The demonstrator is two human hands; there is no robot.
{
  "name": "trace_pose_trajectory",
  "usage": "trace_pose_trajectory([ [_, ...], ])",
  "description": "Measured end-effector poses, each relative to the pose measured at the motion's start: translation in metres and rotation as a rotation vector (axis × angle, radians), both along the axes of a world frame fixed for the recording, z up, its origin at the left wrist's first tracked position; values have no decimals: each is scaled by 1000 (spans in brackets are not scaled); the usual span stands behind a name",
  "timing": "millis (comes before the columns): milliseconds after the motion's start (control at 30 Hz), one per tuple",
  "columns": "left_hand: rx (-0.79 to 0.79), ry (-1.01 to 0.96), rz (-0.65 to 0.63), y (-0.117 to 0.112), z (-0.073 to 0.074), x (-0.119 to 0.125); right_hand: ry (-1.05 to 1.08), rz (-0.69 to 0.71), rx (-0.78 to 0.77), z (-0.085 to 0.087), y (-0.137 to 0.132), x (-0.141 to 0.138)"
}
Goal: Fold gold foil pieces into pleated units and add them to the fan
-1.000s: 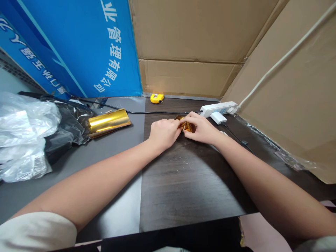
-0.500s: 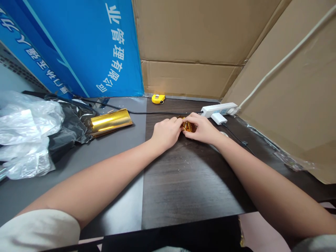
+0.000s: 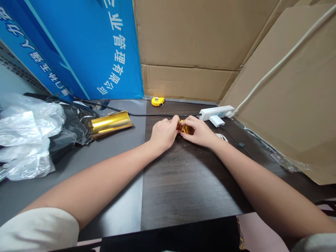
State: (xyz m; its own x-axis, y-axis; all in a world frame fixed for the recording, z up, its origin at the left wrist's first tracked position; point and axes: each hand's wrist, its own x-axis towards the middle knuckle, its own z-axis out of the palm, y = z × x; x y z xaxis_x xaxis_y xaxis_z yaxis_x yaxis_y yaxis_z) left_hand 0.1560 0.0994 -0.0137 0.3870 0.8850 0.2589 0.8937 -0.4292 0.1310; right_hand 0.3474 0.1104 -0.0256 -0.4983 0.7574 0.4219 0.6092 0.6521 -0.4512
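Between my hands, above the dark wooden tabletop [image 3: 168, 196], is a small piece of shiny gold foil [image 3: 186, 128]. My left hand [image 3: 165, 133] has its fingers bent in and pinches the foil's left side. From the right, my right hand [image 3: 198, 131] grips the same foil between thumb and fingers. A thin pale line shows on the foil between the fingertips; I cannot make out what it is. The fingers cover much of the foil, so its full shape is hidden.
Gold foil sheets [image 3: 112, 123] stick out of a black plastic bag [image 3: 69, 127] beside clear plastic [image 3: 26, 140] on the left. A yellow tape measure [image 3: 158, 101] lies at the back. A white power strip [image 3: 216, 112] with charger [image 3: 217, 121] stands right. Cardboard panels [image 3: 183, 42] border the desk.
Both hands have shifted slightly left with the foil. My left forefinger is raised and bent more, and the right hand has turned a little, uncovering more of the white cable coil.
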Motion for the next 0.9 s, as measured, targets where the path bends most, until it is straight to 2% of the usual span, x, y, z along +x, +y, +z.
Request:
trace_pose_trajectory([
  [100,-19,-45,1,1,2,0,-10,15,-15,0,1,1],
  [300,-42,-169,-80,-4,0,-6,-13,57,-59,0,1,3],
  [600,-92,-382,-58,0,-4,-5,-9,50,-111,-7,2,-4],
  [900,-78,-410,-7,4,-5,-4,-21,52,-183,-12,2,-3],
])
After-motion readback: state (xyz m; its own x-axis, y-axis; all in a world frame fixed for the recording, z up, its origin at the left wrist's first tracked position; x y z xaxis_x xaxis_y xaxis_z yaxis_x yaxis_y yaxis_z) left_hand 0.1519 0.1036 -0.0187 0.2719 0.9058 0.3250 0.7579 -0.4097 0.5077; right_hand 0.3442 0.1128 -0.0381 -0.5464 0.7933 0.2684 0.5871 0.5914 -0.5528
